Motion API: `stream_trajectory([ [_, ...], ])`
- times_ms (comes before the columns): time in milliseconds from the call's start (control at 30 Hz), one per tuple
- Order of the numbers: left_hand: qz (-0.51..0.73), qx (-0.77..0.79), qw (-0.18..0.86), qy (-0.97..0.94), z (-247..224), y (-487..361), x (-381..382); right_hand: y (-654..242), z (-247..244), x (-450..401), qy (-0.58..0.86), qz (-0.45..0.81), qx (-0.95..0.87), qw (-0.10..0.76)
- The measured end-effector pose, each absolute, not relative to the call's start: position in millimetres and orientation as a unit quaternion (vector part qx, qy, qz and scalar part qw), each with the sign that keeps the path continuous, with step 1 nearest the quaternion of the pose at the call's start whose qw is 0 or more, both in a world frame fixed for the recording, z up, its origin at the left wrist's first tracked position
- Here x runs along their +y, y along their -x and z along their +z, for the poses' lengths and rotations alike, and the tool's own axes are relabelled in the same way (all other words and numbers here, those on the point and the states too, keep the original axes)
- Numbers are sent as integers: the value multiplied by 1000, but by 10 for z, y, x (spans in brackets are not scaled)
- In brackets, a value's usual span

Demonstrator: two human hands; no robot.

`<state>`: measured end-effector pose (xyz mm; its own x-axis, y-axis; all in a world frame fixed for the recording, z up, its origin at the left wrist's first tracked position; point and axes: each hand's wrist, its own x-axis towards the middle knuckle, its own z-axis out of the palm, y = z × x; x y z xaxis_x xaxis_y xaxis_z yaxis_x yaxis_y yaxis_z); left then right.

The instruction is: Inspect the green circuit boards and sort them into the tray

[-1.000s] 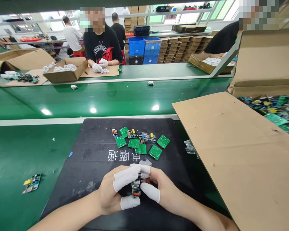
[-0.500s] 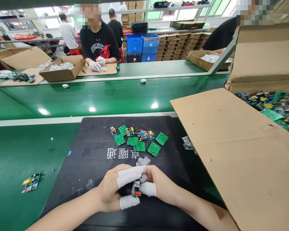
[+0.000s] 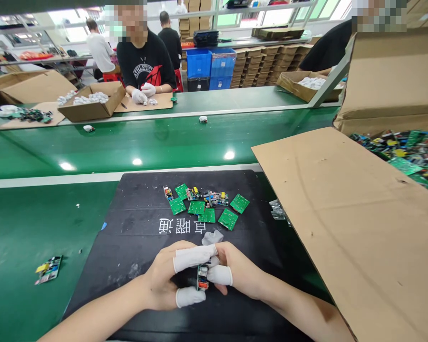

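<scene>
Above the black mat [image 3: 146,256], a small circuit board [image 3: 202,280] with raised components stands edge-on between my hands. My right hand [image 3: 237,273] pinches it from the right with white-cotted fingertips. From the left, my left hand [image 3: 167,275] curves around it, its fingers over the far end and its thumb by the near end; white finger cots cover these too. Some fingertip contact is hidden. Just beyond my hands lies a crumpled whitish piece [image 3: 212,237]. Farther up the mat are several loose circuit boards [image 3: 197,208], some green side up, others showing components.
At right, a cardboard flap [image 3: 342,213] slants beside the mat, with a heap of circuit boards [image 3: 406,152] behind it. One board [image 3: 49,270] lies on the green surface at left. Across the green belt [image 3: 164,142], a person in white gloves [image 3: 144,92] works beside a cardboard box [image 3: 89,111].
Two small white-wrapped pieces on the belt have shifted left. My left thumb has drawn slightly left, and a lower finger of my right hand now shows. The board stays between my hands.
</scene>
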<state>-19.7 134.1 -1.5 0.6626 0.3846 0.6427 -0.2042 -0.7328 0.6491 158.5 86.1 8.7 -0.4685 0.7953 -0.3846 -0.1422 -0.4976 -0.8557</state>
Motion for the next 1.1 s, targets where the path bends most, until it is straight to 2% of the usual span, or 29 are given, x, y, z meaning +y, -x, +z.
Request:
stream_trajectory([
  [267,412,55,343,-842,12,202,1353,-1581,112,874,417,751,-404,315],
  [533,414,77,383,-822,23,206,1334,-1584,122,874,412,745,-410,327],
  [700,423,105,442,-784,-9,245,1331,-1619,109,896,397,735,-429,344],
  [867,460,159,543,-684,-115,293,1331,-1673,198,903,406,729,-460,303],
  [933,498,186,564,-632,-129,292,1352,-1689,228,890,463,654,-513,308],
  [1033,533,212,563,-595,-113,282,1402,-1705,217,880,547,426,-646,321],
  [1100,538,215,556,-597,-101,279,1433,-1715,176,894,565,292,-712,296],
])
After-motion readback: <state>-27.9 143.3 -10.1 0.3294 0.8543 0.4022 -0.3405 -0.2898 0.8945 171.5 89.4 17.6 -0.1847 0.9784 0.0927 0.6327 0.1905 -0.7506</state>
